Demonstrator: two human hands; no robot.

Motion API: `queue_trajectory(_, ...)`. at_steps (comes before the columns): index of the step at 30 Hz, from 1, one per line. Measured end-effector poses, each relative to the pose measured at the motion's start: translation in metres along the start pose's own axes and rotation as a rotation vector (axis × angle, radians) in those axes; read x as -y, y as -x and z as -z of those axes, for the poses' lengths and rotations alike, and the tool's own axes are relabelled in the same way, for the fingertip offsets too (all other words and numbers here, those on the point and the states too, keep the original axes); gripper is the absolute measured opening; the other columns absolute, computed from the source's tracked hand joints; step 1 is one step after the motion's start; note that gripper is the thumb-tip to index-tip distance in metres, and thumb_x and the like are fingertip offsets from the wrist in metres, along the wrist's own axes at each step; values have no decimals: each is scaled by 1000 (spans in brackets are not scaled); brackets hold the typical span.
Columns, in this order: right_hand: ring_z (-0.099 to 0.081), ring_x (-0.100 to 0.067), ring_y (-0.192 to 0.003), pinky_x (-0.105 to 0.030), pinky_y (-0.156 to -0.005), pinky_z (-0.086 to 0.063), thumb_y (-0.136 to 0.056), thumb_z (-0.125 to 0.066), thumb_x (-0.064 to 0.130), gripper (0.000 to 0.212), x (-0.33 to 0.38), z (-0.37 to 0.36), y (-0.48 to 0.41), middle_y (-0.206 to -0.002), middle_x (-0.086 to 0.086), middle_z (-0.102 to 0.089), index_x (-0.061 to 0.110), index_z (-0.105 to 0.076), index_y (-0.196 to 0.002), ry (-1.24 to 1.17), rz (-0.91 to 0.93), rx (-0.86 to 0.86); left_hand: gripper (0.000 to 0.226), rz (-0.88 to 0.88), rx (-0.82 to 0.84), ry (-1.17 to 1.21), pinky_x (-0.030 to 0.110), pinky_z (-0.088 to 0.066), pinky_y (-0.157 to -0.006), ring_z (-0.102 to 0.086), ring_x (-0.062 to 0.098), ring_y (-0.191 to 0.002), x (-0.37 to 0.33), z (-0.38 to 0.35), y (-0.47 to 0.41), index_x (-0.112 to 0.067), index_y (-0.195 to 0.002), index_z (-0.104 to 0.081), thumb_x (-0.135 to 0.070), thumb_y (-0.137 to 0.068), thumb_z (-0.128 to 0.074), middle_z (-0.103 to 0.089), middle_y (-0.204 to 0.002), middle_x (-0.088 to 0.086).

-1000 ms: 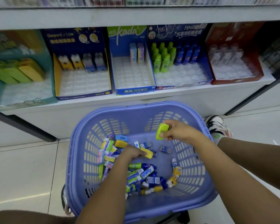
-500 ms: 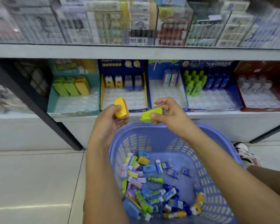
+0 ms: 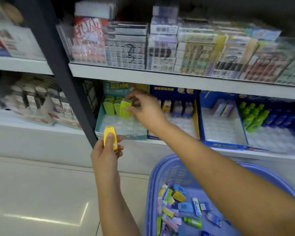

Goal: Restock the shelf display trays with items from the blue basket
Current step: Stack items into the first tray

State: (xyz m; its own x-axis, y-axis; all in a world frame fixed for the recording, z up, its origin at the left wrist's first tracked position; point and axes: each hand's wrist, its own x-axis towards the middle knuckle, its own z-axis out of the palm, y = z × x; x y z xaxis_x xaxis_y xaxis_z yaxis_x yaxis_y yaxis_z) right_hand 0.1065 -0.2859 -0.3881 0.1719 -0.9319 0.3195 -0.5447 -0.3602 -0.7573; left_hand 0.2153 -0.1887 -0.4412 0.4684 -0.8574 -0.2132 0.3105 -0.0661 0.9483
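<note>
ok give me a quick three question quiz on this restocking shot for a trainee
1. True or false: the left hand holds a yellow item.
2. The right hand holds a green item at which tray? A. teal tray B. red tray C. dark blue tray
3. Where does the loose stock lie?

Key: 1 true; 2 A; 3 in the blue basket.

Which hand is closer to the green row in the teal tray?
Right. The right hand holds a green item beside the green row; the left hand grips a yellow item lower down, by the front edge of the teal tray.
</note>
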Motion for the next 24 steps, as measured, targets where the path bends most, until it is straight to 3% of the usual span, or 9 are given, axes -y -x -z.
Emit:
queue_trajectory(6, -62, -23, -91, -32, -79, -48, -81, -67, 6, 25, 6, -48, -29, -99, -10, -67, 8, -66, -106, 120, 40, 90, 30, 85, -97, 225, 16, -40, -47, -46, 8, -54, 2, 12, -10, -16, -96, -66, -34, -98, -41, -71, -82, 4)
queue_trajectory(11, -61, -31, -98, -39, -82, -48, -86, -62, 10, 24, 3, -60, -33, -108, -15, -66, 7, -65, -109, 292, 98, 109, 31, 113, -101, 310, 17, -40, -44, -47, 10, -53, 5, 14, -17, -16, -88, -66, -28, -97, -39, -71, -80, 8)
queue_trajectory(19, -58, -32, -108, -37, -89, -48, -88, -61, 14, 25, 6, -58, -37, -120, -15, -59, 9, -65, -112, 416, 132, 157, 29, 168, -67, 333, 16, -43, -46, -49, 9, -53, 9, 23, -23, -13, -97, -66, -24, -95, -39, -71, -81, 6)
queue_trajectory(24, -51, -29, -110, -32, -86, -44, -88, -62, 19, 23, 1, -54, -38, -114, -11, -54, 7, -69, -106, 534, 212, 136, 30, 161, -37, 339, 19, -47, -54, -57, 11, -61, 8, 27, -25, -14, -95, -65, -22, -97, -37, -72, -83, 5)
